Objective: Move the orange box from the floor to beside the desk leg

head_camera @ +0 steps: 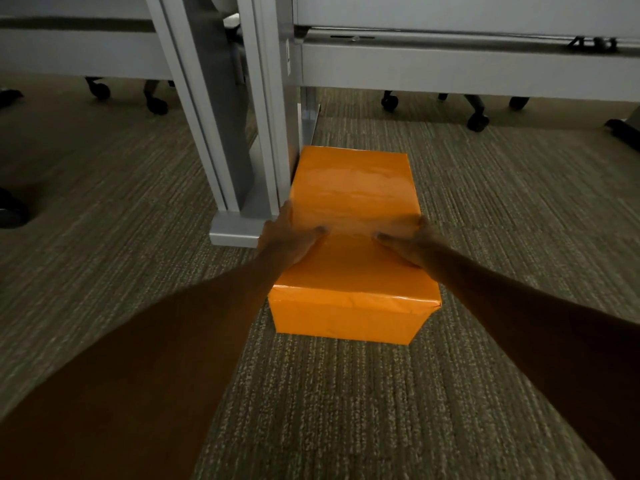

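Box (pixel 353 244) sat on the carpet (pixel 485 393), its left side close against the desk leg (pixel 263 161). Left hand (pixel 289 237) and right hand (pixel 410 242) gripped its two sides, thumbs on top. Placement looked nearly done; release remained.

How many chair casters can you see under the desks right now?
5: two under the left desk, three under the right. Others may be hidden.

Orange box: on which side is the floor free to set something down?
The carpet right of the orange box is bare up to the chair castors. On its left it is crowded: the desk leg stands close beside it.
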`<state>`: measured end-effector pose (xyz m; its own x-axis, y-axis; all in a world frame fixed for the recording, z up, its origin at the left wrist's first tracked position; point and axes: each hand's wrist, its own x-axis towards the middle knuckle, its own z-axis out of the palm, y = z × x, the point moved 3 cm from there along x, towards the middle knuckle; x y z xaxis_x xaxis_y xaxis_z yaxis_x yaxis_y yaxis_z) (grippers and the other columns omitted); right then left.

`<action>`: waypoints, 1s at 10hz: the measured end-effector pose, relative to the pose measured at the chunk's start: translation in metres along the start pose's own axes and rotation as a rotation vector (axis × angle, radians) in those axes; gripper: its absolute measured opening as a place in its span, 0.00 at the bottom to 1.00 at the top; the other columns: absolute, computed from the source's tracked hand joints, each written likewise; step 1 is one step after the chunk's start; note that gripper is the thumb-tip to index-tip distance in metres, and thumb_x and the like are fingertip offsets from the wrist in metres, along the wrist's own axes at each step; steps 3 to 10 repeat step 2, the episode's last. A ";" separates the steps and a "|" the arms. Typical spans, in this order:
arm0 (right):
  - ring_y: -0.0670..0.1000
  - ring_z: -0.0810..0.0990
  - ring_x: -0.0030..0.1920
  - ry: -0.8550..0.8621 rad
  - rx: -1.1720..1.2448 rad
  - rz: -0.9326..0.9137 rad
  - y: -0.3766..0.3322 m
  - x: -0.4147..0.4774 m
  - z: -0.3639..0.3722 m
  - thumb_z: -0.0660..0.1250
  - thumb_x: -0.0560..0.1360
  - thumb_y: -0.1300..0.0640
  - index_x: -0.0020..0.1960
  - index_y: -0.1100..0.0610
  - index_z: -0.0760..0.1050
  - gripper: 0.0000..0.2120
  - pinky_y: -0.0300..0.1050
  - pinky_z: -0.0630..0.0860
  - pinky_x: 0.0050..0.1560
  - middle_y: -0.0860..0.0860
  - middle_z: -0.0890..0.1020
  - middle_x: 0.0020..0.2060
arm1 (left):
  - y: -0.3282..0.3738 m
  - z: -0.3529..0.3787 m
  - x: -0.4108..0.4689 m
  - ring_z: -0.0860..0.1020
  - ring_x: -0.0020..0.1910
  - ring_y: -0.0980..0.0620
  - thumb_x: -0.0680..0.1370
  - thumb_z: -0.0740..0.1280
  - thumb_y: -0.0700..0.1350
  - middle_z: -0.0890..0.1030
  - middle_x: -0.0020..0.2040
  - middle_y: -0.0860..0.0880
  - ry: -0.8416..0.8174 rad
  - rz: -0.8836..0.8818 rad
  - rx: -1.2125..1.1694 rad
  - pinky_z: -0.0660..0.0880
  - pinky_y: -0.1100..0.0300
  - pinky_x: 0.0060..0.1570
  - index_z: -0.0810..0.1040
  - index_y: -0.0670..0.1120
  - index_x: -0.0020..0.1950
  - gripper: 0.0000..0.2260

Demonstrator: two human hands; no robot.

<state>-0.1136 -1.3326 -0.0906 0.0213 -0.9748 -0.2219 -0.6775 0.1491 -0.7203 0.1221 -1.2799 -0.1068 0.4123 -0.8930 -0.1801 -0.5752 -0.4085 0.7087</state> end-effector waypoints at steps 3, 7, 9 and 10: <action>0.65 0.56 0.75 0.151 -0.604 -0.157 -0.017 -0.024 -0.013 0.60 0.68 0.26 0.78 0.50 0.45 0.50 0.65 0.59 0.70 0.60 0.54 0.77 | 0.016 -0.009 -0.025 0.59 0.73 0.32 0.70 0.61 0.72 0.57 0.78 0.40 0.054 0.119 0.304 0.62 0.32 0.65 0.47 0.56 0.78 0.43; 0.65 0.56 0.75 0.151 -0.604 -0.157 -0.017 -0.024 -0.013 0.60 0.68 0.26 0.78 0.50 0.45 0.50 0.65 0.59 0.70 0.60 0.54 0.77 | 0.016 -0.009 -0.025 0.59 0.73 0.32 0.70 0.61 0.72 0.57 0.78 0.40 0.054 0.119 0.304 0.62 0.32 0.65 0.47 0.56 0.78 0.43; 0.65 0.56 0.75 0.151 -0.604 -0.157 -0.017 -0.024 -0.013 0.60 0.68 0.26 0.78 0.50 0.45 0.50 0.65 0.59 0.70 0.60 0.54 0.77 | 0.016 -0.009 -0.025 0.59 0.73 0.32 0.70 0.61 0.72 0.57 0.78 0.40 0.054 0.119 0.304 0.62 0.32 0.65 0.47 0.56 0.78 0.43; 0.65 0.56 0.75 0.151 -0.604 -0.157 -0.017 -0.024 -0.013 0.60 0.68 0.26 0.78 0.50 0.45 0.50 0.65 0.59 0.70 0.60 0.54 0.77 | 0.016 -0.009 -0.025 0.59 0.73 0.32 0.70 0.61 0.72 0.57 0.78 0.40 0.054 0.119 0.304 0.62 0.32 0.65 0.47 0.56 0.78 0.43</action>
